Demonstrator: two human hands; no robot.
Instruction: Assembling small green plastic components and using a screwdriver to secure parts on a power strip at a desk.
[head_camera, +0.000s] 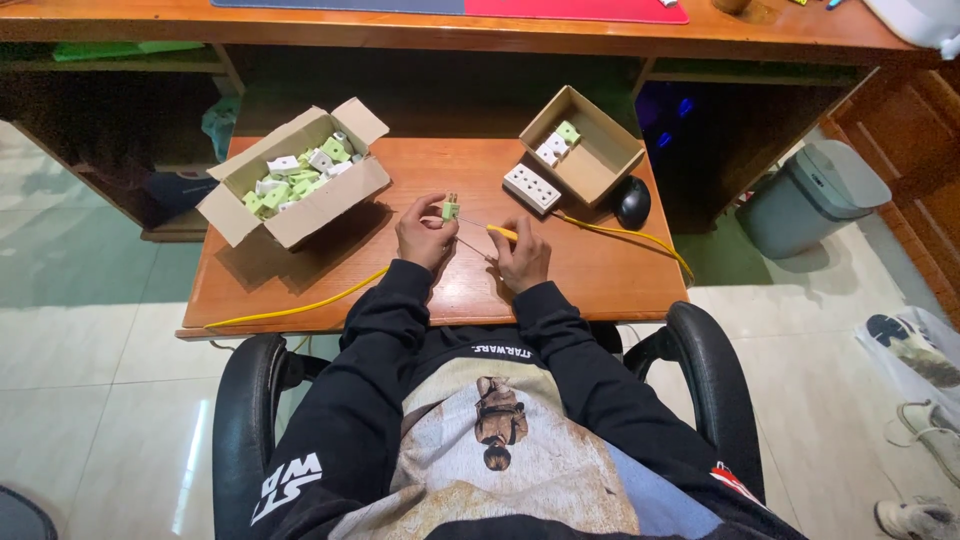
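Note:
My left hand (424, 234) holds a small green plug adapter (450, 209) upright above the wooden table (330, 275), prongs pointing up. A yellow-handled screwdriver (500, 232) is gripped in my right hand (521, 258), its thin metal shaft reaching left toward the adapter. The two hands are close together near the table's middle, just in front of my chest.
An open cardboard box (296, 170) full of green and white adapters sits at the left. A smaller open box (590, 150) with a few adapters stands at the right, beside a white power strip (532, 187), its yellow cable (640, 236) and a black mouse (631, 201). A grey bin (810, 195) stands on the floor.

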